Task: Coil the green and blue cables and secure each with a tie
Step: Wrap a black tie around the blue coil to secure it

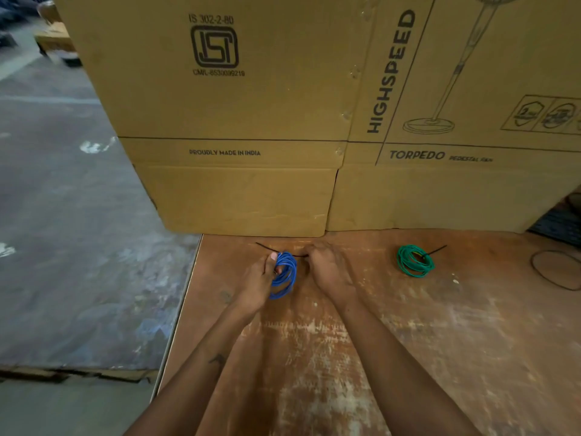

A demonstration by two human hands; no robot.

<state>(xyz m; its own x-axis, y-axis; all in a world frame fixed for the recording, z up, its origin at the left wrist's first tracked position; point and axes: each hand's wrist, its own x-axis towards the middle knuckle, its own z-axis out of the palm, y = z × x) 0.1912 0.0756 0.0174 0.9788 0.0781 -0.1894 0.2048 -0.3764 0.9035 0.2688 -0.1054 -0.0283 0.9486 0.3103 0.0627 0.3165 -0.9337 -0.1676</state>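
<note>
Worn brown wooden tabletop (408,341) with pale scuffs, two large cardboard boxes standing at its far edge, left box (226,121) printed "PROUDLY MADE IN INDIA", right box (471,121) marked "HIGHSPEED" and "TORPEDO" with a pedestal fan drawing, thin black wire loop (553,272) at right, grey concrete floor (78,231) at left.

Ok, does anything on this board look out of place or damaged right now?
Nothing stands out. The green coil lies tied on the wooden board, its tie tail sticking out. The left hand holds the blue coil while the right hand pulls a black tie across it. The board is merely scuffed.
</note>
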